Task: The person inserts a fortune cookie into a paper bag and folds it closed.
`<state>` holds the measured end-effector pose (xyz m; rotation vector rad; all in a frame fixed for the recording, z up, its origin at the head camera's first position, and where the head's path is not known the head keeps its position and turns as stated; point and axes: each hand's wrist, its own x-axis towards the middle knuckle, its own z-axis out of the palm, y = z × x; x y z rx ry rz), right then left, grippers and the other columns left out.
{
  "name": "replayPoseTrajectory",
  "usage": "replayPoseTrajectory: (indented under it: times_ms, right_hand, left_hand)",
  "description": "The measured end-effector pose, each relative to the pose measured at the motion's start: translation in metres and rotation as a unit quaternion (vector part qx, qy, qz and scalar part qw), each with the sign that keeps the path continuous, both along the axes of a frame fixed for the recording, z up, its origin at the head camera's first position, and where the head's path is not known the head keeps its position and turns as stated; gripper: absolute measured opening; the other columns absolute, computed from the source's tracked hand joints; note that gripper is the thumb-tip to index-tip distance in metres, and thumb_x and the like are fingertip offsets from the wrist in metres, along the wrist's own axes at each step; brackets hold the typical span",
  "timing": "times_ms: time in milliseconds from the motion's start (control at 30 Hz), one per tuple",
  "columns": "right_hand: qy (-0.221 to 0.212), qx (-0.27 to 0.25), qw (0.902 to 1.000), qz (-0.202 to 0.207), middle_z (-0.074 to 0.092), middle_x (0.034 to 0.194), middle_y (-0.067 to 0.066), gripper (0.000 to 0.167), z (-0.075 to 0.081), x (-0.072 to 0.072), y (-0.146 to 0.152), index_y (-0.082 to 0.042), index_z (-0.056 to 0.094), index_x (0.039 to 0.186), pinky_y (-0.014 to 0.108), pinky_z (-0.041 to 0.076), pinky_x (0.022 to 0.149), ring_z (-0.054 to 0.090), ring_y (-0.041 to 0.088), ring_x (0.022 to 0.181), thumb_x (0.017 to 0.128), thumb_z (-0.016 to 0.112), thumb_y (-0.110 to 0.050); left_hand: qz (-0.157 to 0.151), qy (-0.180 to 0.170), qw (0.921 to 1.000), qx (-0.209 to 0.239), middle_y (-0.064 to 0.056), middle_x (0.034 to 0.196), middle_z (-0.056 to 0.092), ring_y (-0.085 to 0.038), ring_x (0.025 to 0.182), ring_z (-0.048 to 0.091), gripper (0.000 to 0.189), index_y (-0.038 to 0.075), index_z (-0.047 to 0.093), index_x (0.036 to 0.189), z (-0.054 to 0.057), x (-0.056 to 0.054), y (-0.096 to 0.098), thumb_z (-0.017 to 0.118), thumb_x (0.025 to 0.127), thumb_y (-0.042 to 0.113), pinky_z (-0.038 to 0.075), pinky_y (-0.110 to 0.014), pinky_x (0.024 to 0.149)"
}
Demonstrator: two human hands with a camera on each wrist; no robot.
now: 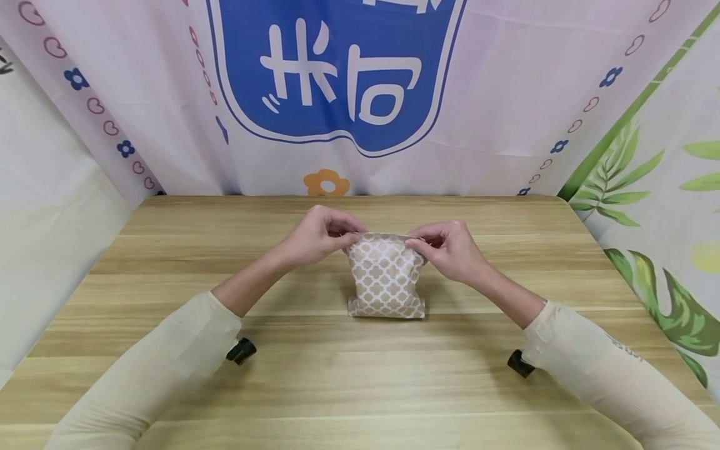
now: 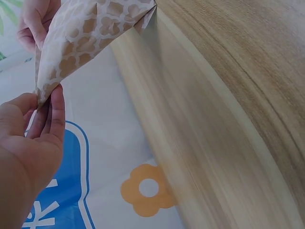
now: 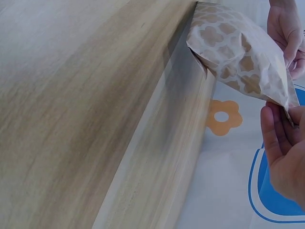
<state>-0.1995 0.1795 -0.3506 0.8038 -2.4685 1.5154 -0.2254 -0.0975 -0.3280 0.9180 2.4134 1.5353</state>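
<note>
A puffed-out paper bag (image 1: pixel 387 278), tan with a white lattice pattern, stands near the middle of the table with its bottom edge toward me. My left hand (image 1: pixel 324 236) pinches the top left corner between thumb and fingers. At the top right corner my right hand (image 1: pixel 449 249) does the same, thumb on the near side. The top edge is drawn straight and flat between the two hands. In the left wrist view the bag (image 2: pixel 81 40) bulges below its pinched edge, and the right wrist view shows the bag (image 3: pixel 238 50) from the other side. Its contents are hidden.
The wood-grain table (image 1: pixel 349 381) reaches back to a white printed curtain (image 1: pixel 495 125) with a blue sign. A leaf-patterned cloth (image 1: pixel 664 206) hangs on the right. Black wrist cameras sit under both sleeves, the left camera (image 1: pixel 241 351) and the right camera (image 1: pixel 520 363).
</note>
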Motion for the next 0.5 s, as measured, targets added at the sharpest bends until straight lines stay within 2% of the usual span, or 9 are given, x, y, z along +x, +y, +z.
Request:
replayPoseTrajectory:
  times_ms: [67,200,367,500]
  right_hand:
    - [-0.001,-0.006,1.0000,0.003,0.077,0.087,0.021,0.008,-0.0006,-0.0006,-0.0005,0.008,0.079,0.098,0.024,0.057,0.051,0.065,0.013,0.055,0.093,0.073,0.004]
    - [0.002,-0.026,0.9995,0.017,0.076,0.083,0.020,0.009,-0.0011,-0.0016,-0.0017,0.009,0.077,0.100,0.028,0.058,0.050,0.064,0.013,0.054,0.092,0.073,0.007]
    - [0.009,-0.044,0.9982,0.039,0.074,0.078,0.019,0.010,-0.0027,-0.0027,-0.0020,0.009,0.074,0.101,0.025,0.054,0.047,0.060,0.014,0.050,0.092,0.071,0.011]
    - [0.005,-0.049,0.9978,0.045,0.074,0.079,0.020,0.010,-0.0040,-0.0033,-0.0029,0.010,0.074,0.101,0.023,0.053,0.046,0.059,0.013,0.050,0.091,0.070,0.012]
  left_hand:
    - [-0.001,-0.003,1.0000,0.006,-0.020,0.098,0.077,-0.015,0.075,0.071,0.014,-0.010,0.076,0.106,-0.0008,-0.0001,-0.0006,0.068,0.095,-0.008,0.063,-0.037,0.070]
    - [-0.002,-0.006,0.9999,0.015,-0.021,0.098,0.077,-0.014,0.074,0.070,0.014,-0.011,0.075,0.106,-0.0012,0.0005,-0.0017,0.067,0.094,-0.009,0.061,-0.026,0.067]
    - [-0.001,-0.008,0.9998,0.017,-0.021,0.098,0.076,-0.014,0.075,0.070,0.014,-0.011,0.074,0.106,-0.0011,0.0012,-0.0023,0.067,0.094,-0.009,0.063,-0.032,0.069]
    - [0.003,0.004,1.0000,0.007,-0.020,0.098,0.077,-0.016,0.076,0.070,0.014,-0.010,0.075,0.106,-0.0016,0.0015,-0.0024,0.067,0.094,-0.009,0.062,-0.030,0.068]
